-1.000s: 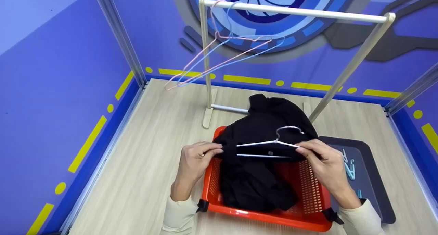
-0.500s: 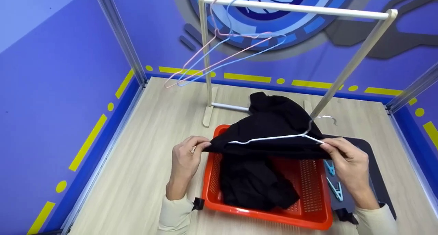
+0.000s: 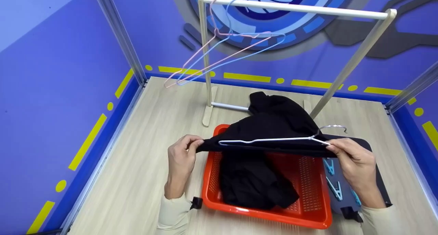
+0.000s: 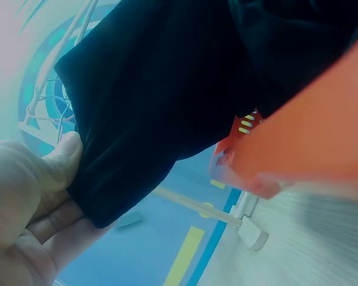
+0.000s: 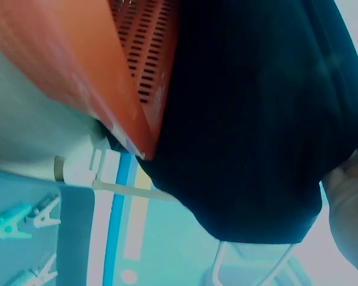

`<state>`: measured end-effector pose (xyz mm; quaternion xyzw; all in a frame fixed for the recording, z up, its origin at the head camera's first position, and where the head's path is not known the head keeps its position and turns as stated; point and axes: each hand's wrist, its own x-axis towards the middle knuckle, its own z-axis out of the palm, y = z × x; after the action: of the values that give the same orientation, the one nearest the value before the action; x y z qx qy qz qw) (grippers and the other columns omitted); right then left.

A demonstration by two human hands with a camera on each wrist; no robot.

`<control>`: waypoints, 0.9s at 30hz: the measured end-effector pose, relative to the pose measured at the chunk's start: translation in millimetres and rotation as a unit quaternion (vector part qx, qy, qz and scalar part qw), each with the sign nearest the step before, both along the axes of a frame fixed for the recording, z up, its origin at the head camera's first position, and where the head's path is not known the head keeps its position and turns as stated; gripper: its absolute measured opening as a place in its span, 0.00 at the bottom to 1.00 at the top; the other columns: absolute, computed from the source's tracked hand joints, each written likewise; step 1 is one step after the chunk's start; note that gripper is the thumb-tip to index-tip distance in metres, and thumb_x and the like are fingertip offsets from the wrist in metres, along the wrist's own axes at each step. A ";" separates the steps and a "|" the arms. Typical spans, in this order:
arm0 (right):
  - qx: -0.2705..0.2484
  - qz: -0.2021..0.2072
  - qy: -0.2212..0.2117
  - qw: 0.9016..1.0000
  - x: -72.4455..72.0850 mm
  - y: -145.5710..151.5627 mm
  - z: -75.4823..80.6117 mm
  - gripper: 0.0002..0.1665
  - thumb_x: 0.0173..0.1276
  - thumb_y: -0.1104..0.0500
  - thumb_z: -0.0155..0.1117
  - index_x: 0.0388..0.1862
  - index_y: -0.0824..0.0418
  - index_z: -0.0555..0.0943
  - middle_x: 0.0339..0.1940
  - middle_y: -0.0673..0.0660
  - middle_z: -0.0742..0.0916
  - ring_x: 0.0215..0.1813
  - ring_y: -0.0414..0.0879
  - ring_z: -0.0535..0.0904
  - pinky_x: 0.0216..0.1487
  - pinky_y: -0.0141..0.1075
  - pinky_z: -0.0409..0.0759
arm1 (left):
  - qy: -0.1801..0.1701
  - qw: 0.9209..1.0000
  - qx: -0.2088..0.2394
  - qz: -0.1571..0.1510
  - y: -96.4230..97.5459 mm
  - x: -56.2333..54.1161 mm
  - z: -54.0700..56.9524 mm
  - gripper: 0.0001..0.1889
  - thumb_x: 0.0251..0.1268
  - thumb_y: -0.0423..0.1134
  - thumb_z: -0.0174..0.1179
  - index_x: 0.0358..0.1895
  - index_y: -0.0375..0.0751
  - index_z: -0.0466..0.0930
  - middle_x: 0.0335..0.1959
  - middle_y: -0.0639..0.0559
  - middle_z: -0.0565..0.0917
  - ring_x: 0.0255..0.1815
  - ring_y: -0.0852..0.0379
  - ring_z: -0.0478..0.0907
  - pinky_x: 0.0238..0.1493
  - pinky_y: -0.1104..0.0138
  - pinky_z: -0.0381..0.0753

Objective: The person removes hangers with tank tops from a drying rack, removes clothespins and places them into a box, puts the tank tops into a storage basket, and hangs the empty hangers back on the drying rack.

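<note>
A black garment (image 3: 273, 123) is stretched sideways over the red basket (image 3: 267, 216). My left hand (image 3: 183, 156) pinches its left end between thumb and fingers; that gripped edge of the garment (image 4: 128, 119) also fills much of the left wrist view. Along the garment's upper edge runs a white hanger (image 3: 273, 139), its silver hook up at the right. My right hand (image 3: 357, 164) pinches the hanger's right arm together with the cloth. In the right wrist view the garment (image 5: 256, 119) hangs beside the fingers. The hanger's lower bar is hidden in the cloth.
More black cloth (image 3: 256, 187) lies inside the basket. Behind stands a wooden rack with a white rail (image 3: 294, 8), where a pink hanger (image 3: 191, 62) and a blue hanger (image 3: 253, 56) hang at the left. A dark tray (image 3: 342, 207) with turquoise clips (image 3: 336, 190) sits at right.
My hands have moved apart, pulling the garment's edge wide and taut. The hanger has shifted right, and its left end now shows in front of the cloth.
</note>
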<state>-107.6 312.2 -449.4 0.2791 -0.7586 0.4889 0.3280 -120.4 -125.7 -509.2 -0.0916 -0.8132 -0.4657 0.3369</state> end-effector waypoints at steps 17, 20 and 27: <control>-0.083 -0.036 -0.022 0.996 -2.1 -12.5 6.4 0.03 0.66 0.83 0.67 0.38 0.85 0.85 0.35 0.66 0.90 0.40 0.40 0.87 0.44 0.25 0.81 | 0.013 1.000 -0.022 0.002 12.8 2.0 5.9 0.05 0.59 0.34 0.78 0.33 0.41 0.89 0.32 0.55 0.90 0.31 0.57 0.87 0.34 0.64 0.83; -0.091 -0.040 -0.016 0.995 -1.4 -21.5 10.6 0.02 0.65 0.82 0.68 0.37 0.84 0.85 0.34 0.66 0.90 0.39 0.40 0.86 0.42 0.24 0.81 | 0.030 0.999 -0.036 -0.017 19.5 1.9 6.5 0.05 0.57 0.33 0.79 0.33 0.41 0.90 0.32 0.55 0.90 0.33 0.57 0.88 0.35 0.63 0.85; -0.030 -0.068 -0.002 0.997 2.5 -40.5 21.3 0.04 0.63 0.81 0.72 0.35 0.78 0.88 0.31 0.67 0.88 0.35 0.36 0.83 0.39 0.22 0.77 | 0.045 0.986 -0.042 -0.156 34.9 11.7 14.1 0.08 0.54 0.34 0.82 0.37 0.40 0.94 0.35 0.55 0.92 0.38 0.60 0.90 0.42 0.67 0.88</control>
<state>-105.2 271.8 -428.0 0.2157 -0.7613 0.4889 0.3671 -108.6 -90.7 -495.1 -0.2526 -0.7916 -0.4735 0.2921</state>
